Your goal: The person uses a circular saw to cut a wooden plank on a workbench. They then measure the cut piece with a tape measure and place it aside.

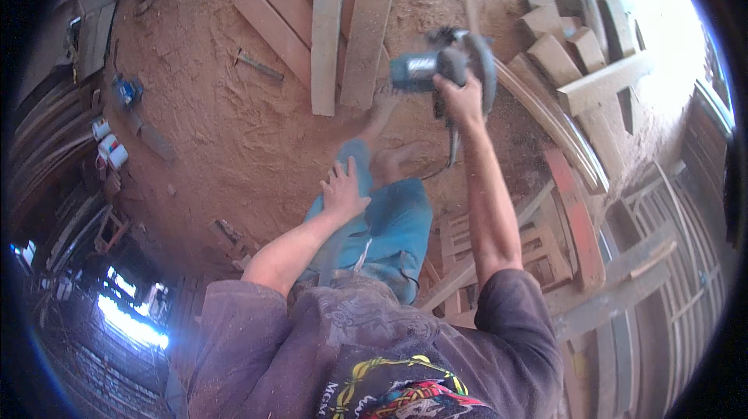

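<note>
My right hand [461, 100] is wrapped round the handle of a circular saw [421, 72], with a blue-green motor housing on its left and a round dark guard on its right. The saw is held up over the sandy ground, to the right of two long boards; a dark cord hangs below it. My left hand [343, 189] lies with fingers spread on my bent left knee, over blue-green trousers [397, 220], and holds nothing. The nearest ends of a pale board [329, 37] and a brown board [369, 37] lie ahead of my feet.
Wood blocks [553, 61] and long strips [553, 119] lie at the right, near a red-faced plank [575, 216] and slatted frames [538, 255]. A hammer [261, 65] lies on the sand. Further left are a blue power tool [127, 92] and white containers [109, 146].
</note>
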The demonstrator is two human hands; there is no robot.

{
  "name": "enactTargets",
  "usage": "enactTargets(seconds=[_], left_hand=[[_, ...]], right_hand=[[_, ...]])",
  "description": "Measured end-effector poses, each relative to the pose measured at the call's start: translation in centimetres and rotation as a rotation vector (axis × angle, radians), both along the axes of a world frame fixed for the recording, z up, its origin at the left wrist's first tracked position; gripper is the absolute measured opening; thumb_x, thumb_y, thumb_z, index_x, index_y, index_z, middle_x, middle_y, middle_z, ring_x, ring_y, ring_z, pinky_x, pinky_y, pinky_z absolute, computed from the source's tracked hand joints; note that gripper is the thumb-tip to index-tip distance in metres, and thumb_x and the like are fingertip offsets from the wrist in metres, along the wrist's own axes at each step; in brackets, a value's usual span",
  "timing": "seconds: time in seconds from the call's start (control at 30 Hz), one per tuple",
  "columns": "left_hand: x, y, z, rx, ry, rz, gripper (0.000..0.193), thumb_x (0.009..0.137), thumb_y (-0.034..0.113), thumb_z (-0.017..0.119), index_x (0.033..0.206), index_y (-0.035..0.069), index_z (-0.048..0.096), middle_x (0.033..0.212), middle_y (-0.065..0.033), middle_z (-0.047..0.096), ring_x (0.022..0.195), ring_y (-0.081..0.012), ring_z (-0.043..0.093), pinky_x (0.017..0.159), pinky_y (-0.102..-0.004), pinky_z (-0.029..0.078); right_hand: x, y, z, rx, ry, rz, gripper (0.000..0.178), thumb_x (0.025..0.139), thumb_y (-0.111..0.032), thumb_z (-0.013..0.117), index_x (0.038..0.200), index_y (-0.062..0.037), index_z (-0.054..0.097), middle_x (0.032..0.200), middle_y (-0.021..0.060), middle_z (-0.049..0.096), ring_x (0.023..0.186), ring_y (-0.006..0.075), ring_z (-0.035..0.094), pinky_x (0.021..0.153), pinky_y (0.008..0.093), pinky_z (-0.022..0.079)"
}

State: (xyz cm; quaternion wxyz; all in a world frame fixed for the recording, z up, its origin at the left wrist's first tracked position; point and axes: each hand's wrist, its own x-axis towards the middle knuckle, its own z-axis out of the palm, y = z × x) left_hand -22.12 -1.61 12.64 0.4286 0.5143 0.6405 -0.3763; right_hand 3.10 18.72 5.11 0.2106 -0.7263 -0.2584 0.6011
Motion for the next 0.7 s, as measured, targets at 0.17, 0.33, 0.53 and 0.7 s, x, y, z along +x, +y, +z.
enactTargets(seconds=[0.17,0.33,0.53,0.7], left_hand=[[-0.7,0.1,-0.5,0.053,-0.039,0.02,0.107,0.084,0.045,0.087,0.167,0.007,0.031,0.167,-0.0252,0.037,0.152,-0.0456,0.04,0.117,-0.0659,0.04],[-1.0,0.1,-0.3,0.055,-0.048,0.082,0.099,0.086,0.043,0.085,0.165,0.009,0.037,0.167,-0.0218,0.039,0.153,-0.044,0.038,0.118,-0.0657,0.037],[-1.2,0.0,-0.3,0.113,-0.056,0.097,0.093,0.086,0.044,0.084,0.163,0.01,0.042,0.164,-0.021,0.042,0.151,-0.0422,0.04,0.116,-0.0654,0.038],[-1.1,0.3,-0.5,0.155,-0.055,0.081,0.091,0.085,0.046,0.085,0.159,0.01,0.048,0.162,-0.0206,0.044,0.15,-0.0417,0.042,0.116,-0.0644,0.04]], right_hand=[[1.4,7.6,-12.5,0.28,-0.131,-0.024,0.038,0.088,-0.015,0.085,0.121,0.0003,0.074,0.103,0.0091,0.078,0.092,0.0195,0.069,0.086,0.0356,0.056],[1.2,11.2,-19.6,0.273,-0.207,0.001,0.035,0.087,-0.016,0.085,0.115,0.0018,0.073,0.1,0.0095,0.077,0.087,0.02,0.069,0.085,0.037,0.056],[-3.1,9.6,-24.2,0.279,-0.17,0.184,0.055,0.087,-0.033,0.089,0.127,0.0007,0.072,0.116,0.0171,0.079,0.111,0.0308,0.074,0.101,0.0411,0.054],[-4.2,6.8,-26.0,0.252,-0.243,0.222,0.072,0.087,-0.038,0.087,0.143,-0.0007,0.062,0.129,0.0242,0.075,0.122,0.0387,0.071,0.107,0.0451,0.053]])
